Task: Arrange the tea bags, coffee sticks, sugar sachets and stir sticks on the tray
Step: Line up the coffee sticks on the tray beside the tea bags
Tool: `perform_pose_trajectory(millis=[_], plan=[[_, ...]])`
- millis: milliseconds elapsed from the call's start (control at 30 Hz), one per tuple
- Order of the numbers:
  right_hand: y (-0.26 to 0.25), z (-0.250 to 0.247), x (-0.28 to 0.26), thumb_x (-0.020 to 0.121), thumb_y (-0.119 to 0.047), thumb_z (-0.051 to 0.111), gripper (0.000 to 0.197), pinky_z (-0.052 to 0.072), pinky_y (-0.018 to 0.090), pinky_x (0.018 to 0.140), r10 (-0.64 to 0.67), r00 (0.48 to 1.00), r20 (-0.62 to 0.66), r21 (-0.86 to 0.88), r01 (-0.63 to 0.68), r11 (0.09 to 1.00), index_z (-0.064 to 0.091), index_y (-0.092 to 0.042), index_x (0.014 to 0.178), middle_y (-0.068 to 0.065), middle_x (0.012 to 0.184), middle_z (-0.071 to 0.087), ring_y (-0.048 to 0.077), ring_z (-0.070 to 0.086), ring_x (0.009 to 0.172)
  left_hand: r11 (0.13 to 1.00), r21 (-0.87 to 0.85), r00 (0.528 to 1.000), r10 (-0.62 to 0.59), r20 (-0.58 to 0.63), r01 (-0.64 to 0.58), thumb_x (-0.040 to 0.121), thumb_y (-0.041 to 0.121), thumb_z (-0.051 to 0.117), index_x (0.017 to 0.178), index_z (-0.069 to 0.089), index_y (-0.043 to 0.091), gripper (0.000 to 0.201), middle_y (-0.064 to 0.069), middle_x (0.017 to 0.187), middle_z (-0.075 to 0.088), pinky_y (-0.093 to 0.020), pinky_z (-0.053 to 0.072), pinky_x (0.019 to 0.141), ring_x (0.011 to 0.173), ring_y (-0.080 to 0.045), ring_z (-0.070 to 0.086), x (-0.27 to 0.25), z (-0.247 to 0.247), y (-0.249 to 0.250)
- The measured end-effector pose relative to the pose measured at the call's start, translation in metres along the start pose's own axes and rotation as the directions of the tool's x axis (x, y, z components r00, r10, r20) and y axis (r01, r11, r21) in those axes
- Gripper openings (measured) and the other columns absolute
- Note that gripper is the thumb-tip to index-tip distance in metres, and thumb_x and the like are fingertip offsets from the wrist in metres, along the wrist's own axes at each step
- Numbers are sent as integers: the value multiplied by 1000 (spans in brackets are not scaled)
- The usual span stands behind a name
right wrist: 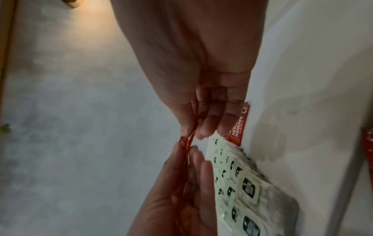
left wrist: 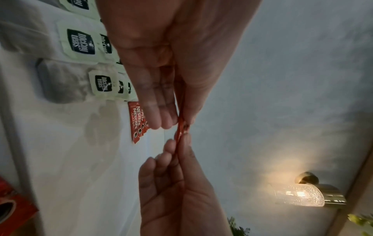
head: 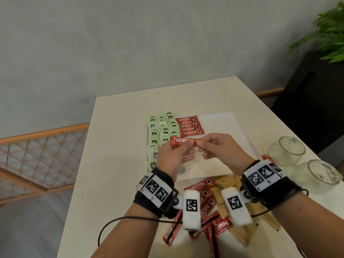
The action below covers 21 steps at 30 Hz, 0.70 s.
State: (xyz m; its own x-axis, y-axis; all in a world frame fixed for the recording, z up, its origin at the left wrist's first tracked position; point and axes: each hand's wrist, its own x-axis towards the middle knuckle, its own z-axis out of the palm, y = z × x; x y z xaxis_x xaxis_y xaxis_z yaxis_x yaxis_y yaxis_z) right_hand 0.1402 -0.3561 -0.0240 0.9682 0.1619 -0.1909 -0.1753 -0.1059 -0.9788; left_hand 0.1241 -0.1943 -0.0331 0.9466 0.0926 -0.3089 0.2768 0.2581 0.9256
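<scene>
Between both hands (head: 197, 151) — coffee stick (head: 183, 141)

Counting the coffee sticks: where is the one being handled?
In the head view the coffee stick is held by both hands above the tray, near the stick row.

Both hands (head: 197, 151) pinching one red coffee stick (head: 183, 142) above white tray (head: 240, 127), tea bags (head: 161, 135) lined left

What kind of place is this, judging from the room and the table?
Probably a hotel room or a guest lounge, though I cannot be sure. A white tray holds rows of tea bags and Nescafe coffee sticks, as in a guest refreshment set. A brass wall lamp glows on the plain wall.
</scene>
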Motion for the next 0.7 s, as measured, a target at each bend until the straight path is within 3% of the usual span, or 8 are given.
perform_pose_trajectory(millis=[133,300,433,700], plan=[[8,-18,23,90,-12,66,7,55,28,63,35,995,-97,-11,-37,999,69,-6,91,6,74,66,13,57,59,995,63,988,90,-127,-83,85,13,74,93,72,4,13,-8,79,74,-31,61,66,67,-16,67,10,-16,4],[33,-51,59,90,-15,67,12,51,30,59,133,960,-246,-208,-186,960,70,-6,83,11,78,67,17,57,58,959,199,950,241,-200,-201,87,12,69,91,73,9,6,-4,75,73,-29,56,60,63,-14,64,23,-44,12],[48,-53,89,85,-20,72,18,54,31,58,209,934,-289,-355,-308,883,71,-2,84,14,72,70,22,63,58,957,189,942,258,-216,-219,89,10,67,92,70,6,7,-1,71,71,-29,54,59,61,-13,62,31,-52,18],[38,-35,119,76,-14,81,22,57,30,58,283,924,-258,-331,-360,872,71,3,87,15,72,71,20,63,57,957,212,952,238,-193,-196,89,14,68,94,69,5,10,-3,75,72,-27,55,61,63,-12,64,41,-61,13]])
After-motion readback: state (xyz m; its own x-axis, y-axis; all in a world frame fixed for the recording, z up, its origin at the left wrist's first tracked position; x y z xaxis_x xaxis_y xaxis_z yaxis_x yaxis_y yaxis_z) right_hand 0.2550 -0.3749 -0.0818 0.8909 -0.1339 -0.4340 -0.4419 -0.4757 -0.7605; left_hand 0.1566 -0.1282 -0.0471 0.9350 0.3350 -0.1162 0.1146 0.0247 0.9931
